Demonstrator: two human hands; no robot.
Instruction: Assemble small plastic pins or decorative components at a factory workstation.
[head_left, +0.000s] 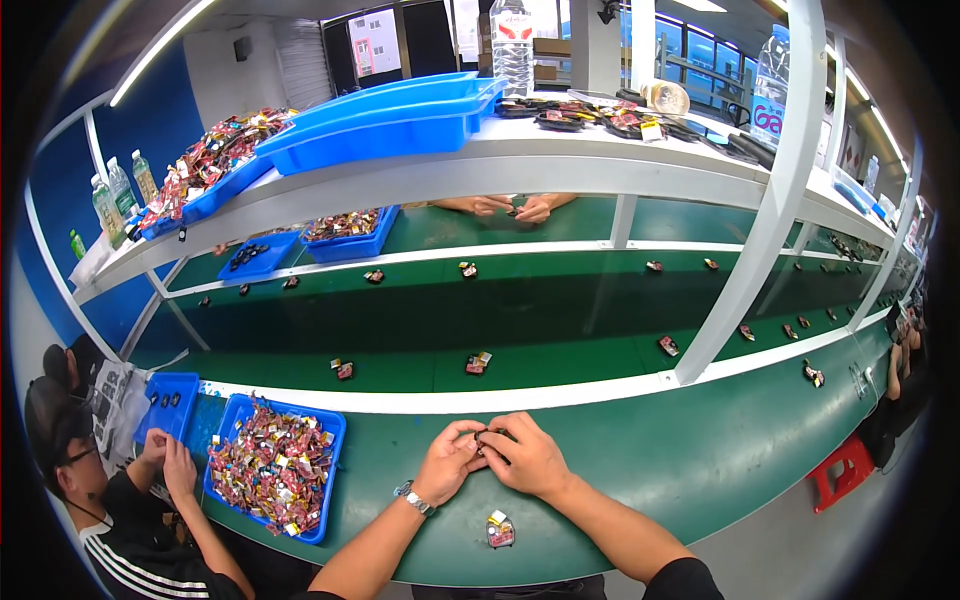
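Note:
Over the green bench my left hand, with a metal watch at its wrist, and my right hand meet with fingers closed on one small black part. Most of that part is hidden by the fingers, so its exact kind cannot be made out. Nearer to me, just below the hands, a small black-edged piece with a reddish middle and a white-and-yellow tag lies on the bench. Left of my left hand stands a blue bin heaped with small reddish, tagged parts.
A co-worker sits at the left by a blue tray holding several black pieces. Beyond a white rail, a green belt carries spaced small pieces. A white post and a loaded shelf stand ahead; another person's hands show beneath.

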